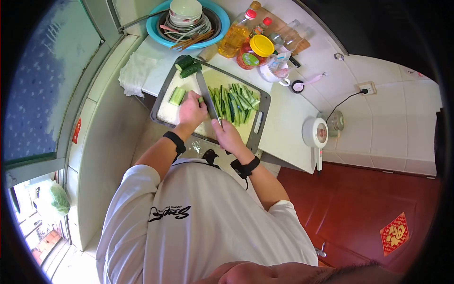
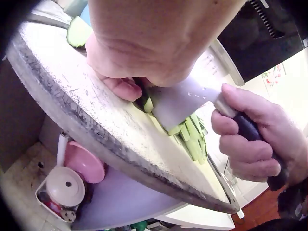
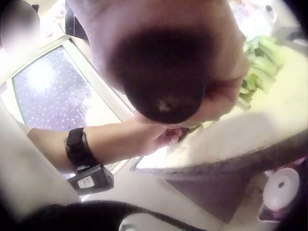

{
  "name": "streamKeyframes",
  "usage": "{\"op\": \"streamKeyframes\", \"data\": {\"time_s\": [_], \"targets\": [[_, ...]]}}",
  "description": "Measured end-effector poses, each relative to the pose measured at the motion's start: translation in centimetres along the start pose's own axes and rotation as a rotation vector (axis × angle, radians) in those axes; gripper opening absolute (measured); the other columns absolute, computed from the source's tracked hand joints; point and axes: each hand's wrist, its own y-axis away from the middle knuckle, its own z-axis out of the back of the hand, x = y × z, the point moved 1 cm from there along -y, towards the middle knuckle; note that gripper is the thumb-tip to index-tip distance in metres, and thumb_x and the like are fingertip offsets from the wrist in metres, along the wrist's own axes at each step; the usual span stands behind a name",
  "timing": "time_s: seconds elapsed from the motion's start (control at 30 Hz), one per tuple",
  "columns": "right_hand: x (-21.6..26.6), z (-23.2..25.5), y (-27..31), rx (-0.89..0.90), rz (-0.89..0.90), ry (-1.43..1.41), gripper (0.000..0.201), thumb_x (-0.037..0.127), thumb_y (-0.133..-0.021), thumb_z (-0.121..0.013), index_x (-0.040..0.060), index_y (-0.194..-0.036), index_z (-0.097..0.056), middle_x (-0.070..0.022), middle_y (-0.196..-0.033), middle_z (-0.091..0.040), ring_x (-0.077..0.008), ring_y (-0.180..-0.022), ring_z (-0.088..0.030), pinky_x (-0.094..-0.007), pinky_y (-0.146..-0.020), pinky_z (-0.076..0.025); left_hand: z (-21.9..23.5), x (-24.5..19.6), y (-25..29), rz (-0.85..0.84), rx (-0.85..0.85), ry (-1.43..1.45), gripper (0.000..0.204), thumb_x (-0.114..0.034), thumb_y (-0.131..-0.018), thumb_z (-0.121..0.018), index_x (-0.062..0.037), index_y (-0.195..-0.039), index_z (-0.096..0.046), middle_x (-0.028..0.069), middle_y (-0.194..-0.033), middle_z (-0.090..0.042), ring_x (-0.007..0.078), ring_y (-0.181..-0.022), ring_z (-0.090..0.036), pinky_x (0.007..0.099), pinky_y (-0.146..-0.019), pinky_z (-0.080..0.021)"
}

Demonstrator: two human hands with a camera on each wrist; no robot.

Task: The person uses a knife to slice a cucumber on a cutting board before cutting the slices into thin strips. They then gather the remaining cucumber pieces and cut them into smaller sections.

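My right hand (image 1: pixel 228 137) grips the black handle (image 2: pixel 248 127) of a broad kitchen knife (image 1: pixel 206 92). The blade points away from me across the cutting board (image 1: pixel 189 75). Left of the blade, my left hand (image 1: pixel 193 110) holds down a piece of cucumber (image 2: pixel 148 105) with bent fingers, right beside the steel. That piece is mostly hidden under the hand. Cut cucumber sticks (image 1: pixel 234 102) lie spread to the right of the knife. A pale cut chunk of cucumber (image 1: pixel 177 96) lies left of my left hand, and dark green cucumber pieces (image 1: pixel 188 66) lie at the board's far end.
Behind the board stand a blue basin (image 1: pixel 153 33) with stacked bowls, an oil bottle (image 1: pixel 234 38), a yellow-lidded jar (image 1: pixel 261 46) and a white cup (image 1: pixel 272 75). A white cloth (image 1: pixel 137 71) hangs at the counter's left edge. A white pot (image 1: pixel 314 132) stands to the right.
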Motion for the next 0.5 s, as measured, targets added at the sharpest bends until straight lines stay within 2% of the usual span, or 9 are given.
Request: {"op": "streamKeyframes", "data": {"time_s": [0.03, 0.07, 0.13, 0.23, 0.37, 0.43, 0.5], "targets": [[0.6, 0.3, 0.4, 0.052, -0.098, -0.044, 0.049, 0.042, -0.100, -0.046, -0.0018, -0.081, -0.056, -0.0218, -0.063, -0.058, -0.0382, -0.061, -0.060, -0.0454, -0.061, -0.047, -0.3, 0.4, -0.1, -0.026, -0.015, 0.003, 0.030, -0.016, -0.082, -0.061, -0.0031, -0.107, -0.049, 0.0216, -0.085, -0.067, 0.0398, -0.080, -0.066, 0.0485, -0.075, -0.052], [-0.1, 0.3, 0.8, 0.057, -0.093, -0.038, 0.049, 0.042, -0.100, -0.046, -0.0018, -0.081, -0.056, -0.0218, -0.063, -0.058, -0.0382, -0.061, -0.060, -0.0454, -0.061, -0.047, -0.5, 0.6, -0.2, -0.050, -0.033, 0.009, 0.030, -0.016, -0.082, -0.061, -0.0029, -0.107, -0.049, 0.0217, -0.085, -0.067, 0.0399, -0.080, -0.066, 0.0487, -0.075, -0.052], [-2.0, 0.1, 2.1, -0.011, 0.100, 0.102, 0.048, 0.041, -0.100, -0.045, -0.0013, -0.081, -0.057, -0.0180, -0.057, -0.056, -0.0336, -0.052, -0.059, -0.0435, -0.057, -0.048, -0.3, 0.4, -0.1, -0.037, -0.031, 0.006, 0.029, -0.016, -0.082, -0.061, -0.0029, -0.106, -0.049, 0.0218, -0.085, -0.067, 0.0401, -0.080, -0.066, 0.0487, -0.075, -0.052], [-1.0, 0.6, 3.5, 0.040, -0.009, 0.027, 0.047, 0.041, -0.100, -0.045, -0.0008, -0.081, -0.057, -0.0150, -0.052, -0.055, -0.0300, -0.045, -0.057, -0.0420, -0.054, -0.048, -0.3, 0.4, 0.0, -0.041, -0.030, -0.015, 0.028, -0.015, -0.082, -0.060, -0.0031, -0.106, -0.050, 0.0219, -0.085, -0.067, 0.0406, -0.080, -0.066, 0.0488, -0.075, -0.052], [-1.4, -1.0, 0.4, -0.010, -0.009, 0.052, 0.048, 0.041, -0.100, -0.045, -0.0008, -0.081, -0.057, -0.0156, -0.053, -0.055, -0.0306, -0.046, -0.057, -0.0418, -0.054, -0.047, -0.6, 0.5, -0.2, -0.039, -0.043, -0.011, 0.027, -0.015, -0.082, -0.060, -0.0036, -0.105, -0.050, 0.0218, -0.083, -0.066, 0.0411, -0.079, -0.065, 0.0491, -0.074, -0.052], [-1.6, -1.3, -0.9, -0.029, 0.121, -0.018, 0.047, 0.043, -0.101, -0.043, 0.0017, -0.081, -0.050, -0.0037, -0.049, -0.047, -0.0166, -0.035, -0.049, -0.0318, -0.038, -0.041, -0.5, 0.5, -0.2, -0.045, -0.045, -0.018, 0.027, -0.016, -0.082, -0.060, -0.0036, -0.105, -0.050, 0.0220, -0.083, -0.066, 0.0413, -0.079, -0.065, 0.0492, -0.073, -0.052], [-1.1, -0.7, -0.1, 0.008, 0.070, -0.042, 0.046, 0.043, -0.101, -0.043, 0.0016, -0.082, -0.050, -0.0049, -0.050, -0.048, -0.0173, -0.036, -0.050, -0.0318, -0.038, -0.042, -0.5, 0.5, -0.1, -0.043, -0.043, -0.020, 0.027, -0.016, -0.082, -0.060, -0.0036, -0.104, -0.050, 0.0222, -0.083, -0.066, 0.0414, -0.078, -0.065, 0.0493, -0.073, -0.052]]}}
